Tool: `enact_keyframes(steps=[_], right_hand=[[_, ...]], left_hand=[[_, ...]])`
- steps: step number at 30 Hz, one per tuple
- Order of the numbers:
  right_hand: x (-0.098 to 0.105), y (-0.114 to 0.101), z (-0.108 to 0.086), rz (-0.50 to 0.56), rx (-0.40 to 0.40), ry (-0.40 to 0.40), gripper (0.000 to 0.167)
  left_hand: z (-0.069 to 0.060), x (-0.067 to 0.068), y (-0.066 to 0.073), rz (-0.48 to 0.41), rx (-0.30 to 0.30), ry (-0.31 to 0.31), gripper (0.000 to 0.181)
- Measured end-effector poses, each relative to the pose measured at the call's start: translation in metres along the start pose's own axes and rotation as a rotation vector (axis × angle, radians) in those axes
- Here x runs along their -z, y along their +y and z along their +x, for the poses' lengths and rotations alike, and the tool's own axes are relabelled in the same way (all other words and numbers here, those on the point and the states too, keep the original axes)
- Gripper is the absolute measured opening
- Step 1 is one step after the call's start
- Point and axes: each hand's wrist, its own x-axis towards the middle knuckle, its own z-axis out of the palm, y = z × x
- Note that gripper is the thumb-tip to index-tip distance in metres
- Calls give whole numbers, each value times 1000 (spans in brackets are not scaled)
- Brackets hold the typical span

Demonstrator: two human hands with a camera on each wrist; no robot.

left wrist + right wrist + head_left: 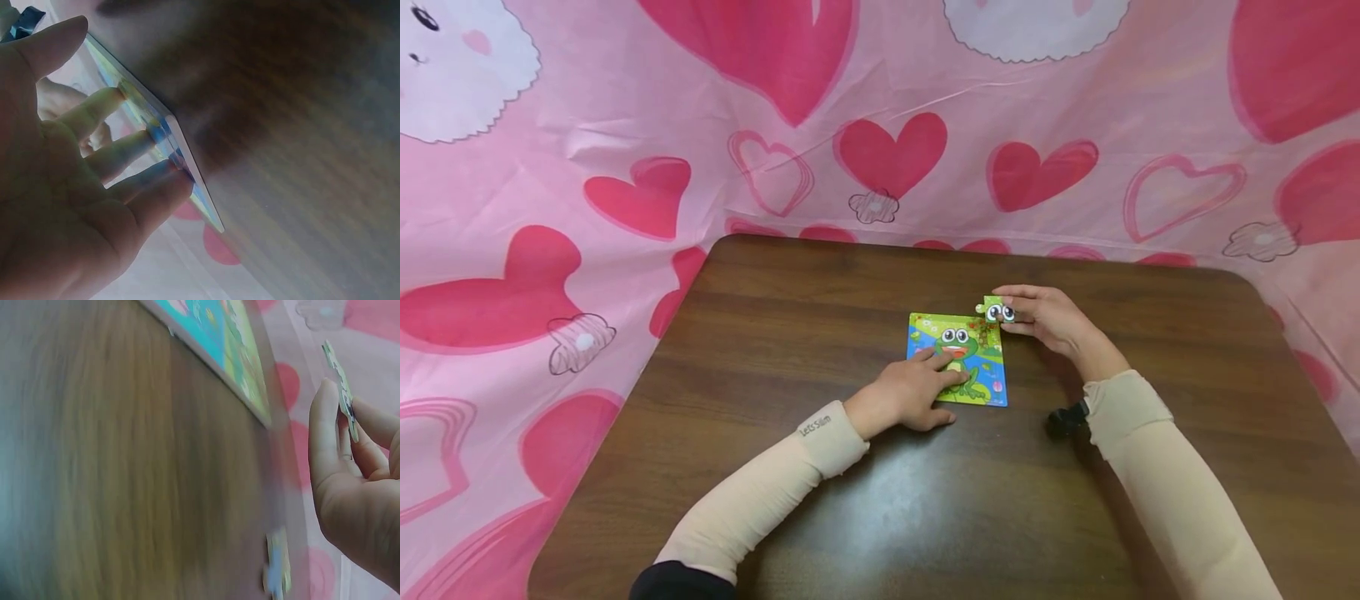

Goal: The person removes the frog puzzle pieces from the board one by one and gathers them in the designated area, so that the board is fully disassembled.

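Toward the far side of the bench (pixel 760 333), the board (pixel 988 377) lies flat under the left hand (pixel 917 392), which grasps nothing; its spread fingers rest on the surface, presumably to prevent sliding. Raised near the board's far right corner, the piece (pixel 994 310) is pinched by the right hand (pixel 1051 318) along its right side, leaving the tabbed left edge exposed. Bare surface extends left and near; the right sleeve (pixel 1172 483) limits room rightward.

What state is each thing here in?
Left hand: resting on the frog board
Right hand: pinching the frog-eyed piece
Frog-eyed piece: held up off the table
Frog board: lying flat
Pink cloth: hanging, creased
Small object in right wrist view: too blurred to tell
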Motion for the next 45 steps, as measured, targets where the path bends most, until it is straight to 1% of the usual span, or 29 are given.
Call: enact_keyframes(steps=[4,6,12,18,22,26,32,35,40,45], right_hand=[[18,-2,-13,103,11,11,24],[28,-2,-19,155,21,5,19],[59,0,-38,252,74,-1,22],[92,7,-60,348,89,-10,30],[111,12,-71,379,111,-4,33],[127,15,-80,393,110,2,34],[142,20,-84,435,95,-30,39],[147,25,-84,435,77,-31,41],[152,32,-85,408,34,-7,40],[152,37,-84,396,37,-22,41]], left_hand=[[-2,0,-1,1,1,1,68],[-4,-1,-2,-1,2,-1,68],[-6,0,-3,-10,7,-3,69],[-6,0,-2,-17,14,-7,69],[-6,-1,-1,-18,19,-13,68],[-4,-2,-1,-15,16,-13,67],[-5,-2,-1,-9,19,-10,67],[-4,-3,0,-7,18,-6,67],[-2,-4,1,-5,10,-2,67],[-1,-3,1,-2,10,2,66]])
